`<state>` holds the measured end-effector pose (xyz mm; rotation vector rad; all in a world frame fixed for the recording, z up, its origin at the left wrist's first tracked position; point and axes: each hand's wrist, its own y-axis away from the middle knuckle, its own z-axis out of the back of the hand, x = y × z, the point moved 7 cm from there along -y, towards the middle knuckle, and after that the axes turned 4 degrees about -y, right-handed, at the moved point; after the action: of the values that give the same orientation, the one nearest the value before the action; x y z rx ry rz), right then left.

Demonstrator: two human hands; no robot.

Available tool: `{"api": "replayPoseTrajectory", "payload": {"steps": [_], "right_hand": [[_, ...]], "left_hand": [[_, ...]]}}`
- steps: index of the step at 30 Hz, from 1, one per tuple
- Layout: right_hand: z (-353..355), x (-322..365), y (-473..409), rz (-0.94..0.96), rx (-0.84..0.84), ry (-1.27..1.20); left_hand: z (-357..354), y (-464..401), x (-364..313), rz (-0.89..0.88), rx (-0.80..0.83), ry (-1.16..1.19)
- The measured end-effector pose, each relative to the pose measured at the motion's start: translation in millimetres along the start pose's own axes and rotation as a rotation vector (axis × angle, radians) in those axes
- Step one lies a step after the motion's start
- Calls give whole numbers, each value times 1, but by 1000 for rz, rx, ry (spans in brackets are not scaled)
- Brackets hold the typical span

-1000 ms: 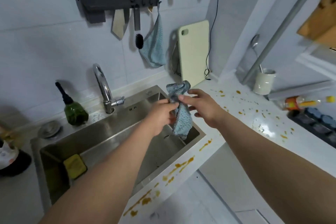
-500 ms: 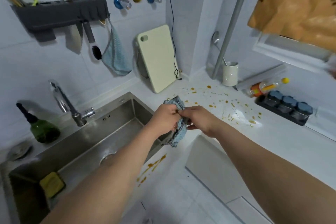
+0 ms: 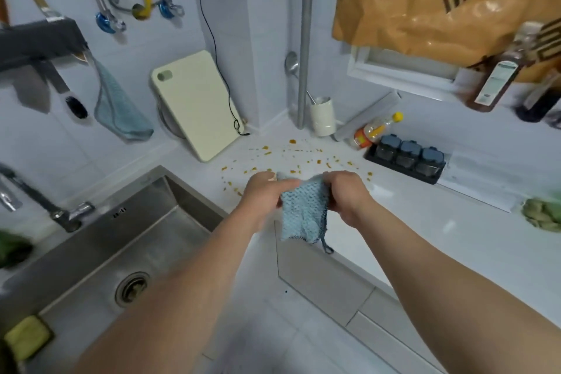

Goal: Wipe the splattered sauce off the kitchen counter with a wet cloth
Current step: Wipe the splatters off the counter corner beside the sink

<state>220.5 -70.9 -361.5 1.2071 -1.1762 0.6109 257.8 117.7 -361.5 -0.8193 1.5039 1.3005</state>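
Spreading: the blue cloth [image 3: 304,213] is being held stretched between both hands, above the front edge of the tabletop [image 3: 440,237], and is not yet laid down.
Tabletop: a white surface is seen running from 12 o'clock round to 3 o'clock of the hands; it has not yet been touched by the cloth.
Sink [image 3: 100,255]: a steel basin is seen at 8 o'clock of the hands, with a yellow sponge [image 3: 26,338] in its near corner.
Cutting board [image 3: 194,103]: it is leaned against the wall at 11 o'clock.
Sauce splatter [image 3: 291,161]: orange spots are scattered at 12 o'clock, just beyond the knuckles, from the board's foot to the spice jar rack [image 3: 405,161] at 2 o'clock.
Left hand [image 3: 263,199]: it is curled round the cloth's left edge.
Right hand [image 3: 346,196]: the right edge is gripped in curled fingers.
Step judged: the cloth is being readied; wiping has not begun.
Next move: the cloth would need to be lowered flat onto the spots, pressed, and swept inward so sauce is gathered, not smeared.
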Motion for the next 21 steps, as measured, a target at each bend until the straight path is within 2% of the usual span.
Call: {"api": "replayPoseTrajectory", "payload": {"steps": [2, 3, 5, 7, 9, 10, 13, 14, 17, 21], "right_hand": [[18, -4, 2, -6, 142, -154], [25, -5, 1, 28, 203, -120], [39, -11, 3, 118, 260, 270], [51, -19, 0, 195, 172, 762], [66, -20, -4, 242, 44, 884], [75, -24, -8, 210, 24, 781], [92, -43, -17, 41, 35, 207], [97, -49, -19, -6, 26, 92], [103, -59, -28, -91, 10, 45], [130, -76, -52, -184, -71, 174]], "left_hand": [[-22, -2, 6, 10, 6, -106], [-32, -2, 8, 12, 45, -152], [-54, -5, 13, -18, 133, -337], [-69, -6, 15, -70, 159, -578], [-84, -7, 20, -59, 183, -652], [-89, -10, 25, -31, 192, -628], [-104, -24, 44, 104, 252, -374], [-109, -29, 48, 115, 262, -322], [-121, -55, 66, 144, 285, -338], [-130, -86, 88, 210, 352, -413]]}}
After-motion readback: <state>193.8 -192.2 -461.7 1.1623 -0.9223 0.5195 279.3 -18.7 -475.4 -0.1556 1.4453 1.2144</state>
